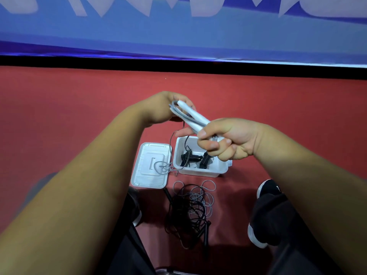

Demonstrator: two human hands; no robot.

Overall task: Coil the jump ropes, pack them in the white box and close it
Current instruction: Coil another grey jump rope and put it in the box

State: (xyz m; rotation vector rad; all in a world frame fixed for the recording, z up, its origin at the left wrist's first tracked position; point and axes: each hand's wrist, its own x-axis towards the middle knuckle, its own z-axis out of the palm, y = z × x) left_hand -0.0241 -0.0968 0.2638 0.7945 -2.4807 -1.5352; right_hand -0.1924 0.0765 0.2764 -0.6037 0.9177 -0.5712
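left hand [164, 110]: raised above the box, fingers curled round bunched loops of the grey rope [174, 110] and the far tips of the white handles [193, 118]
right hand [228, 139]: thumb and fingers clamped round the near ends of the two white handles
hands: apart, each gripping one end of the same bundle, with the handles bridging the gap at a slant
white box [179, 155]: open on the red floor [79, 116], directly under the hands, its right side hidden by the right hand
in box: black handles [193, 158] with ribbed grips lie on the bottom
dark cord [185, 139]: thin, hangs from under the left hand down into the box
lid [147, 155]: off, lying flat just left of the box, almost touching it
grey loop [161, 168]: a stretch of grey cord lies on the lid and trails to the box's near left corner
rope pile [190, 205]: black and grey cords tangled loose on the floor, just in front of the box, between the shoes
shoes [268, 190]: black with white soles, one on each side of the pile
banner [178, 32]: blue with pale shapes, along the far edge of the floor
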